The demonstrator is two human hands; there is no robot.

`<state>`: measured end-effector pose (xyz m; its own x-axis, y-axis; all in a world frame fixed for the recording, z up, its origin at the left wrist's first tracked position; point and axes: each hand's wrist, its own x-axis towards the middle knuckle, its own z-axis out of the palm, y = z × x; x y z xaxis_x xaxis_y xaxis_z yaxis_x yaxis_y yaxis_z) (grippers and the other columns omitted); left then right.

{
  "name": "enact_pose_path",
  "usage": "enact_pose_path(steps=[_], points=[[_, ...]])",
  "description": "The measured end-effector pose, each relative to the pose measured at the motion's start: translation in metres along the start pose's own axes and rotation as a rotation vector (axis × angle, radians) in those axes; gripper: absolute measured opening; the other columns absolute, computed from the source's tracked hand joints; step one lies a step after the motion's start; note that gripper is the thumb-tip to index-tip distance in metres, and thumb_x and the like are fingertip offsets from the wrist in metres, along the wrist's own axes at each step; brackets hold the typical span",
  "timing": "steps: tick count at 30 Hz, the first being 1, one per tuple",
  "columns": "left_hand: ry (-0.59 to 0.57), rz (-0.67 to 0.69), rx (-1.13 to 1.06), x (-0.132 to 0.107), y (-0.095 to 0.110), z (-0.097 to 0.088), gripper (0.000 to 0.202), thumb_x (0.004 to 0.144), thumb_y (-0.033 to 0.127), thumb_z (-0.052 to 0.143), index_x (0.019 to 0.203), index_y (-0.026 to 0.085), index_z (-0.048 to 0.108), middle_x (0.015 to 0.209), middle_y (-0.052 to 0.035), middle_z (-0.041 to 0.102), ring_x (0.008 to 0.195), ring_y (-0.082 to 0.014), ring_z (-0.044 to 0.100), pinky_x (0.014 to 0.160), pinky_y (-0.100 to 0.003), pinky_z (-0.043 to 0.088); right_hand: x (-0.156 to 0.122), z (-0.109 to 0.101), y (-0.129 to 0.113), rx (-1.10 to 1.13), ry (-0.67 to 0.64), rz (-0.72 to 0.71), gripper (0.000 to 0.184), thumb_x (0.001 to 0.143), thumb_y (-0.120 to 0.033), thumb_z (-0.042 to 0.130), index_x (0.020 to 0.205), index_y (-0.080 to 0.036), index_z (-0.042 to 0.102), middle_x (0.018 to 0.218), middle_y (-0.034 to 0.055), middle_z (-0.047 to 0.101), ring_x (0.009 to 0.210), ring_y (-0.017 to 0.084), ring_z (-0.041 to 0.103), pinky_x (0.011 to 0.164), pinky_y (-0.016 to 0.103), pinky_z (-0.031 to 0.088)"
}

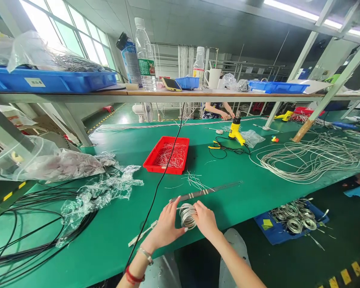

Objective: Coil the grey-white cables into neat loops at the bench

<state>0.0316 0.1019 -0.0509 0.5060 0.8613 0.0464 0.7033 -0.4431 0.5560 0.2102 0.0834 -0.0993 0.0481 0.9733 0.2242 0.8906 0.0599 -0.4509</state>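
Observation:
A small coil of grey-white cable (187, 216) is held just above the near edge of the green table. My right hand (206, 218) grips its right side, fingers wrapped round the strands. On the other side, my left hand (165, 225) curves about the coil, with thumb below and fingers above; the exact contact is partly hidden. A cable end with a pale connector (142, 235) lies beside my left wrist. Behind the coil, a dark marked strip (195, 195) rests flat on the table. Loose white wire offcuts (198, 182) are scattered just past it.
A red tray (147, 163) holds wire scraps. A hanging black cord (156, 188) crosses the view. Black cables (42, 248) and clear plastic wrap (108, 190) lie left; a yellow heat gun (235, 132) and long cables (288, 162) lie right. A blue bin (265, 236) stands below. Another person (214, 111) sits opposite.

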Motion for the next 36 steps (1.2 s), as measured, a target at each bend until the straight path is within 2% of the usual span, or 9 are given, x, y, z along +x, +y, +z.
enact_pose_path(steps=[3, 6, 13, 17, 21, 24, 27, 31, 36], points=[[0.117, -0.01, 0.011, 0.016, 0.003, 0.029, 0.041, 0.071, 0.008, 0.05, 0.11, 0.019, 0.048, 0.112, -0.008, 0.061, 0.108, -0.0216, 0.057, 0.091, -0.036, 0.046, 0.0, 0.0, -0.004, -0.02, 0.011, 0.012, 0.014, 0.083, -0.013, 0.048, 0.085, -0.022, 0.059, 0.086, -0.0002, 0.062, 0.061, 0.011, 0.06, 0.049, 0.024, 0.026], [0.191, -0.083, 0.069, 0.023, 0.008, 0.043, 0.021, 0.074, 0.007, 0.044, 0.09, 0.02, 0.048, 0.091, -0.0047, 0.061, 0.084, -0.0198, 0.061, 0.074, -0.032, 0.049, -0.002, -0.001, -0.003, -0.023, 0.012, 0.028, 0.019, 0.082, -0.01, 0.048, 0.088, -0.023, 0.06, 0.09, -0.0006, 0.062, 0.064, 0.011, 0.061, 0.05, 0.023, 0.027], [0.186, -0.127, 0.217, 0.024, 0.013, 0.045, 0.034, 0.074, 0.007, 0.047, 0.101, 0.026, 0.055, 0.093, -0.0017, 0.069, 0.093, -0.024, 0.062, 0.059, -0.027, 0.043, -0.004, 0.001, -0.001, 0.006, -0.016, 0.069, 0.016, 0.079, -0.011, 0.048, 0.082, -0.021, 0.059, 0.089, 0.0001, 0.06, 0.059, 0.01, 0.058, 0.049, 0.025, 0.026], [0.156, -0.14, 0.258, 0.028, 0.008, 0.048, 0.04, 0.078, 0.007, 0.044, 0.112, 0.026, 0.055, 0.104, -0.0021, 0.07, 0.077, -0.0227, 0.068, 0.056, -0.029, 0.041, -0.005, 0.004, -0.004, 0.054, -0.014, 0.097, 0.016, 0.08, -0.012, 0.047, 0.085, -0.021, 0.059, 0.093, 0.0019, 0.058, 0.062, 0.012, 0.06, 0.052, 0.024, 0.031], [0.126, -0.131, 0.284, 0.032, -0.001, 0.053, 0.025, 0.079, 0.007, 0.044, 0.097, 0.019, 0.058, 0.094, -0.0047, 0.071, 0.075, -0.0232, 0.068, 0.055, -0.028, 0.041, -0.01, 0.002, 0.0, 0.143, -0.035, 0.08, 0.015, 0.081, -0.02, 0.052, 0.094, -0.02, 0.06, 0.094, 0.0038, 0.06, 0.078, 0.017, 0.064, 0.063, 0.026, 0.044], [0.124, -0.132, 0.293, 0.032, -0.006, 0.055, 0.017, 0.081, 0.009, 0.044, 0.085, 0.018, 0.058, 0.084, -0.0053, 0.07, 0.073, -0.0233, 0.068, 0.054, -0.028, 0.039, -0.004, -0.005, 0.016, 0.237, -0.076, 0.018, 0.035, 0.079, -0.029, 0.061, 0.113, -0.026, 0.057, 0.105, 0.0007, 0.063, 0.094, 0.016, 0.063, 0.077, 0.023, 0.05], [0.137, -0.13, 0.279, 0.03, -0.007, 0.056, 0.016, 0.084, 0.012, 0.042, 0.082, 0.019, 0.057, 0.083, -0.0044, 0.068, 0.073, -0.0224, 0.067, 0.055, -0.028, 0.039, 0.017, -0.01, 0.043, 0.227, -0.041, 0.132, 0.036, 0.09, -0.029, 0.046, 0.126, -0.023, 0.051, 0.109, 0.0037, 0.064, 0.093, 0.014, 0.063, 0.08, 0.025, 0.051], [0.138, -0.105, 0.224, 0.026, -0.007, 0.056, 0.018, 0.081, 0.011, 0.045, 0.091, 0.022, 0.056, 0.09, 0.0011, 0.07, 0.08, -0.0182, 0.067, 0.062, -0.025, 0.041, 0.051, -0.009, 0.073, 0.032, 0.058, 0.341, 0.027, 0.091, -0.024, 0.05, 0.114, -0.013, 0.057, 0.117, 0.0103, 0.059, 0.109, 0.022, 0.055, 0.098, 0.044, 0.044], [0.119, -0.091, 0.182, 0.025, -0.009, 0.055, 0.028, 0.08, 0.006, 0.044, 0.098, 0.023, 0.055, 0.093, 0.0029, 0.071, 0.084, -0.0154, 0.067, 0.068, -0.023, 0.043, 0.068, -0.007, 0.074, -0.102, 0.036, 0.366, 0.012, 0.09, -0.024, 0.055, 0.092, -0.015, 0.062, 0.108, 0.0051, 0.062, 0.104, 0.018, 0.057, 0.09, 0.039, 0.049]])
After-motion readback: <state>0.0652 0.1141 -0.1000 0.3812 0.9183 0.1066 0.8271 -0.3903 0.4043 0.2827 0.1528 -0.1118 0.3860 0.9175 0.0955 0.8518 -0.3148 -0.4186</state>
